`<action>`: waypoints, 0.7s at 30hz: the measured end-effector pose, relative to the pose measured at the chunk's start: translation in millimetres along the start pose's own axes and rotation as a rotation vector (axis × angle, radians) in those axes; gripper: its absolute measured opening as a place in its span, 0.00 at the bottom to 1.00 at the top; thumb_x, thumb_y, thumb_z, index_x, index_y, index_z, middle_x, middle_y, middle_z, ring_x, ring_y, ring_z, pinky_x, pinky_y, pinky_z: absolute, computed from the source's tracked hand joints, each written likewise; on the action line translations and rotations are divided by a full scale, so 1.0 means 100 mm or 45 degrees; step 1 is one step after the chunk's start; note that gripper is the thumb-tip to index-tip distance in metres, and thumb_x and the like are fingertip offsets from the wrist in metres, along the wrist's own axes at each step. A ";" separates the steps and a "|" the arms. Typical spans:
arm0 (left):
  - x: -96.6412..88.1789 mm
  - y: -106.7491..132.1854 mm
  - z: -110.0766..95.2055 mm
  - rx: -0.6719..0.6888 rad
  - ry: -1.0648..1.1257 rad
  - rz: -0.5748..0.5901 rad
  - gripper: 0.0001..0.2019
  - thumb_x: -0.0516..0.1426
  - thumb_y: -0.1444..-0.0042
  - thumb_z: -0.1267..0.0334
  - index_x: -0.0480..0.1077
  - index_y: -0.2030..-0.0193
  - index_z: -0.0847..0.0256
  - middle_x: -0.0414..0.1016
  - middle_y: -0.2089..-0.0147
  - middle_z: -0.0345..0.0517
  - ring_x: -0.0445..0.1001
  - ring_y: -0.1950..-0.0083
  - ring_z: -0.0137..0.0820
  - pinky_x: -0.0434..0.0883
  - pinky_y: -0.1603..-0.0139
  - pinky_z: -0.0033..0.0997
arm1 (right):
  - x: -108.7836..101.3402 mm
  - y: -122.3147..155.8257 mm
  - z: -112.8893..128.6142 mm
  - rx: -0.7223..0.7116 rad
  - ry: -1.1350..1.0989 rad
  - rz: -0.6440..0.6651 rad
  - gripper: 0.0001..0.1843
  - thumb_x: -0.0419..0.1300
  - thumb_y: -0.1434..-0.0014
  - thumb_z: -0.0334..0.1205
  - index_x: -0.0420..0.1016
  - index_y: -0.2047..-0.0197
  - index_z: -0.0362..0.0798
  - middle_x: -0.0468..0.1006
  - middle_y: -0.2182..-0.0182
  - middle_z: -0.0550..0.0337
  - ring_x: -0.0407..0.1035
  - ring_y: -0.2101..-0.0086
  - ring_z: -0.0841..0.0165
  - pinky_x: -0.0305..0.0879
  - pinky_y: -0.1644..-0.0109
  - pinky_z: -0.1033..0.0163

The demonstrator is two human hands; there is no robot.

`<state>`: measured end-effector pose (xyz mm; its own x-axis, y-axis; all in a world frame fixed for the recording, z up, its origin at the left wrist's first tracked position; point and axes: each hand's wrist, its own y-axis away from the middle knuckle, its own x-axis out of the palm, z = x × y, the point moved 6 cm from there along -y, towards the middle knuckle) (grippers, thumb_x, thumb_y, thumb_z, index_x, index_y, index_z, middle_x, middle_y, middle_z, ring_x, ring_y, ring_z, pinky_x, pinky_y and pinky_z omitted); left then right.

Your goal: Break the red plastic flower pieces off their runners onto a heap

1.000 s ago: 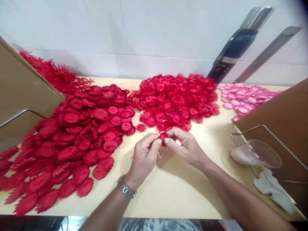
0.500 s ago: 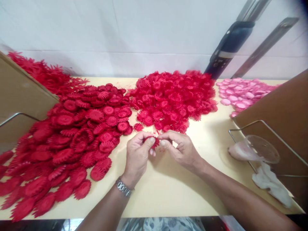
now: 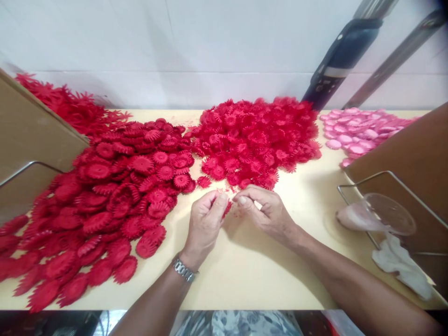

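Observation:
My left hand point(image 3: 205, 223) and my right hand point(image 3: 266, 212) meet over the cream table point(image 3: 245, 270), both pinching one small red toothed flower piece point(image 3: 227, 206) between fingertips. Only a sliver of the piece shows between the fingers. A steel watch point(image 3: 184, 270) is on my left wrist. Just beyond the hands lies a heap of small red flower pieces point(image 3: 257, 140). To the left spreads a wide heap of larger red round petal discs point(image 3: 112, 196).
Spiky red pieces point(image 3: 66, 105) pile at the back left behind a brown board point(image 3: 31, 130). Pink discs point(image 3: 357, 133) lie at the back right. A wire-framed brown holder point(image 3: 413, 177) with a clear plastic cup point(image 3: 385, 217) and white cloth point(image 3: 402, 268) stands at right. A dark tool point(image 3: 339, 60) leans against the white wall.
Both hands have stayed together on the red piece, turning it and working it between the fingertips. The view shifted slightly.

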<state>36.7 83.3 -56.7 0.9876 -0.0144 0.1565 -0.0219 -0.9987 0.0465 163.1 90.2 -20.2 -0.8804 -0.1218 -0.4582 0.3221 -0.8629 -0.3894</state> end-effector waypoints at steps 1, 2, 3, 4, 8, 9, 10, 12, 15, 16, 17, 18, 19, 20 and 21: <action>0.00 0.00 0.00 0.012 -0.028 -0.004 0.19 0.54 0.45 0.54 0.55 0.80 0.62 0.50 0.82 0.32 0.49 0.82 0.18 0.49 0.82 0.22 | -0.01 0.00 0.01 0.008 -0.009 -0.022 0.10 0.52 0.40 0.36 0.70 0.71 0.45 0.69 0.77 0.61 0.64 0.76 0.73 0.60 0.72 0.67; 0.00 0.00 0.00 0.021 -0.060 -0.006 0.19 0.54 0.45 0.53 0.55 0.80 0.62 0.51 0.82 0.32 0.50 0.82 0.18 0.49 0.82 0.22 | -0.03 0.00 0.02 0.011 -0.017 -0.049 0.10 0.52 0.40 0.36 0.69 0.72 0.45 0.69 0.78 0.61 0.63 0.76 0.74 0.59 0.73 0.67; 0.00 0.00 0.00 0.028 -0.095 -0.002 0.19 0.54 0.45 0.53 0.56 0.81 0.62 0.51 0.82 0.32 0.50 0.82 0.18 0.49 0.82 0.22 | -0.04 0.00 0.04 0.009 -0.027 -0.076 0.10 0.53 0.41 0.37 0.69 0.72 0.45 0.68 0.78 0.62 0.63 0.77 0.74 0.59 0.73 0.67; 0.01 0.00 0.00 0.032 -0.127 0.007 0.19 0.55 0.46 0.53 0.57 0.81 0.62 0.52 0.82 0.32 0.50 0.82 0.18 0.49 0.83 0.22 | -0.05 0.01 0.05 0.003 -0.037 -0.099 0.09 0.54 0.41 0.38 0.69 0.72 0.45 0.68 0.78 0.62 0.63 0.77 0.74 0.59 0.73 0.67; 0.04 0.01 0.03 -0.002 -0.155 0.039 0.19 0.54 0.46 0.52 0.61 0.80 0.62 0.55 0.84 0.33 0.52 0.83 0.19 0.50 0.83 0.22 | -0.03 0.00 0.07 -0.007 -0.058 -0.073 0.07 0.60 0.46 0.38 0.69 0.72 0.45 0.69 0.77 0.61 0.63 0.76 0.74 0.60 0.74 0.67; 0.04 0.01 0.04 -0.020 -0.143 0.041 0.19 0.53 0.45 0.52 0.60 0.80 0.62 0.54 0.84 0.33 0.52 0.84 0.19 0.50 0.83 0.23 | -0.02 0.00 0.07 -0.017 -0.050 -0.055 0.07 0.61 0.46 0.38 0.69 0.72 0.45 0.69 0.77 0.62 0.62 0.76 0.74 0.60 0.74 0.68; 0.04 0.01 0.04 -0.036 -0.136 0.042 0.19 0.53 0.45 0.51 0.60 0.80 0.62 0.54 0.84 0.33 0.53 0.84 0.20 0.51 0.84 0.23 | -0.01 -0.01 0.08 -0.035 -0.033 -0.037 0.06 0.61 0.46 0.37 0.69 0.73 0.45 0.68 0.77 0.62 0.62 0.76 0.74 0.60 0.74 0.68; 0.05 0.02 0.03 -0.051 -0.160 0.045 0.18 0.52 0.45 0.52 0.60 0.80 0.62 0.55 0.84 0.33 0.54 0.84 0.20 0.51 0.83 0.23 | 0.00 -0.01 0.09 -0.096 0.049 -0.015 0.05 0.60 0.46 0.35 0.69 0.72 0.45 0.68 0.76 0.61 0.62 0.75 0.74 0.60 0.73 0.68; 0.05 0.02 -0.01 -0.032 -0.283 0.044 0.19 0.51 0.43 0.53 0.59 0.80 0.61 0.56 0.84 0.34 0.54 0.82 0.21 0.52 0.83 0.23 | 0.02 0.00 0.10 -0.191 0.261 -0.007 0.03 0.58 0.46 0.33 0.68 0.71 0.44 0.68 0.76 0.60 0.62 0.74 0.73 0.59 0.71 0.66; 0.06 0.02 -0.03 -0.018 -0.343 0.045 0.19 0.50 0.43 0.54 0.58 0.81 0.61 0.56 0.83 0.34 0.54 0.81 0.21 0.52 0.82 0.23 | 0.03 0.01 0.09 -0.209 0.324 -0.004 0.03 0.57 0.46 0.32 0.68 0.72 0.44 0.68 0.76 0.60 0.62 0.75 0.72 0.59 0.71 0.66; 0.06 0.02 -0.05 -0.001 -0.406 0.047 0.19 0.50 0.42 0.55 0.57 0.81 0.61 0.56 0.83 0.35 0.54 0.80 0.21 0.52 0.81 0.23 | 0.05 0.01 0.08 -0.221 0.368 0.002 0.04 0.57 0.47 0.31 0.67 0.73 0.44 0.68 0.77 0.61 0.61 0.75 0.73 0.58 0.71 0.66; 0.07 0.02 -0.06 0.017 -0.467 0.054 0.19 0.49 0.42 0.56 0.56 0.81 0.61 0.56 0.82 0.35 0.55 0.79 0.22 0.53 0.81 0.23 | 0.06 0.02 0.07 -0.229 0.392 0.010 0.04 0.56 0.47 0.30 0.67 0.73 0.44 0.67 0.78 0.61 0.60 0.76 0.73 0.57 0.72 0.66; 0.07 0.02 -0.07 0.031 -0.519 0.068 0.18 0.49 0.42 0.56 0.56 0.81 0.61 0.56 0.81 0.35 0.55 0.79 0.22 0.53 0.80 0.23 | 0.06 0.02 0.06 -0.234 0.399 0.016 0.05 0.56 0.47 0.29 0.66 0.74 0.44 0.67 0.78 0.61 0.60 0.76 0.73 0.56 0.72 0.66; 0.08 0.02 -0.08 0.038 -0.555 0.089 0.17 0.49 0.42 0.56 0.56 0.80 0.61 0.57 0.80 0.36 0.55 0.78 0.22 0.54 0.79 0.23 | 0.06 0.02 0.05 -0.237 0.391 0.016 0.05 0.55 0.47 0.29 0.66 0.74 0.44 0.66 0.79 0.62 0.59 0.77 0.73 0.56 0.73 0.67; 0.09 0.02 -0.08 0.038 -0.575 0.118 0.16 0.49 0.42 0.56 0.57 0.79 0.61 0.57 0.80 0.35 0.56 0.77 0.22 0.54 0.78 0.23 | 0.06 0.02 0.04 -0.235 0.372 0.012 0.06 0.54 0.47 0.28 0.66 0.74 0.45 0.66 0.79 0.62 0.59 0.77 0.74 0.55 0.74 0.67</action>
<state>44.4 81.5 -47.5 0.9507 -0.1169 -0.2873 -0.1150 -0.9931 0.0235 157.3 85.6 -20.0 -0.7490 0.0393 -0.6614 0.4108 -0.7557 -0.5101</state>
